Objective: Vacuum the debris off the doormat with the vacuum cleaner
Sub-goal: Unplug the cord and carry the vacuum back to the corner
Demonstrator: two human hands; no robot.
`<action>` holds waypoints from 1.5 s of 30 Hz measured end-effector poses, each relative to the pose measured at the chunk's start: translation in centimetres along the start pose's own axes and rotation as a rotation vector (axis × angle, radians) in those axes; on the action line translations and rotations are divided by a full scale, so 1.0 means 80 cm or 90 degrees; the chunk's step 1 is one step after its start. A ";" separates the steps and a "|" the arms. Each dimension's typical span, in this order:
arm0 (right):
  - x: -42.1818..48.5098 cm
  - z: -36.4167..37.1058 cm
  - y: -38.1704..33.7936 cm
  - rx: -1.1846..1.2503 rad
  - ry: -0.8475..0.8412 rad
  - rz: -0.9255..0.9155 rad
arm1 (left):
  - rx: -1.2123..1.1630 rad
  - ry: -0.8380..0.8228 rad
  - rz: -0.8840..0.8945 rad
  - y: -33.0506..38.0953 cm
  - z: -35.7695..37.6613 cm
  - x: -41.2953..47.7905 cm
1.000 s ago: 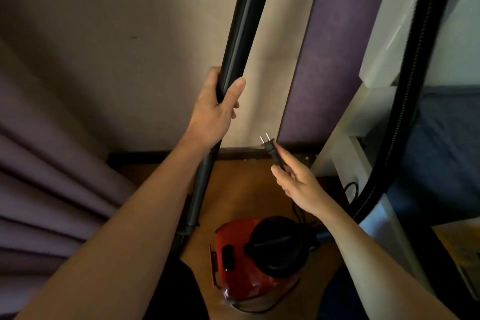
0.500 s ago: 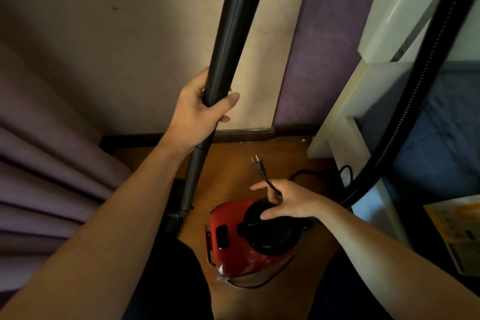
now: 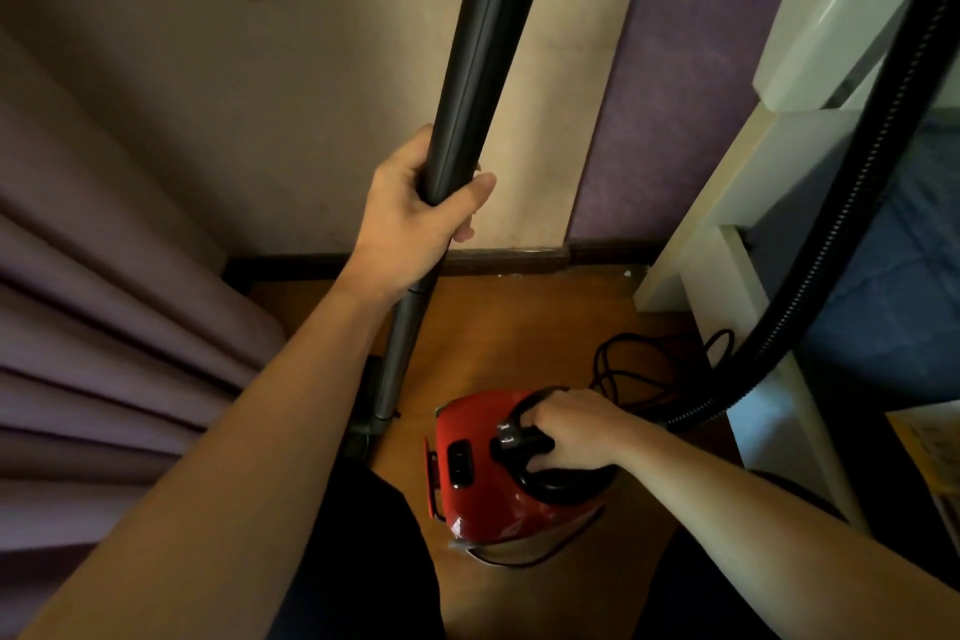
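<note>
Wooden floor [image 3: 519,327], red vacuum [image 3: 483,499] between purple curtain [image 3: 104,353] and white frame [image 3: 701,234]

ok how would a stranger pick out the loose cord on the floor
Start at the wooden floor beside the white frame. Just beyond the red vacuum lies a looped black cord. It is thin and smooth, unlike the thick ribbed hose nearby.

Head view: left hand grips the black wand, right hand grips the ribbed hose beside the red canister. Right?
Not quite. The head view shows the right hand gripping the black carry handle on top of the red canister, not the ribbed hose, which runs untouched beside it. The left hand does grip the black wand.
</note>
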State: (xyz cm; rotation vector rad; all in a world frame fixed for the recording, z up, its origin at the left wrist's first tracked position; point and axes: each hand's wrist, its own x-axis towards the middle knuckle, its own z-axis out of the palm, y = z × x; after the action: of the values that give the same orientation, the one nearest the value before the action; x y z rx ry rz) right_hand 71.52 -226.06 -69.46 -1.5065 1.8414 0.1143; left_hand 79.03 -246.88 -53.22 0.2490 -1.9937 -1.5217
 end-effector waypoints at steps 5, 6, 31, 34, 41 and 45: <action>0.001 0.000 -0.010 0.027 -0.005 0.003 | 0.001 -0.008 0.006 0.000 0.000 -0.006; 0.001 -0.004 -0.012 0.052 -0.004 0.005 | 0.002 -0.006 0.004 -0.001 -0.002 -0.006; -0.192 -0.387 -0.161 0.203 0.246 0.116 | 0.015 0.217 -0.160 0.310 -0.136 0.095; -0.259 -0.463 -0.216 0.189 0.271 0.142 | 0.036 0.233 -0.164 0.410 -0.155 0.117; -0.419 -0.619 -0.362 0.231 0.320 0.142 | 0.030 0.240 -0.167 0.631 -0.193 0.141; -0.478 -0.653 -0.418 0.203 0.350 0.173 | 0.032 0.259 -0.146 0.703 -0.209 0.115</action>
State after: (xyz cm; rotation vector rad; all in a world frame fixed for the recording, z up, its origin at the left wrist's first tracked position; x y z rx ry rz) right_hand 77.13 -231.39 3.00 -1.1248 2.3534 -0.4906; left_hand 93.00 -246.88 4.53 0.7661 -1.7213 -1.4198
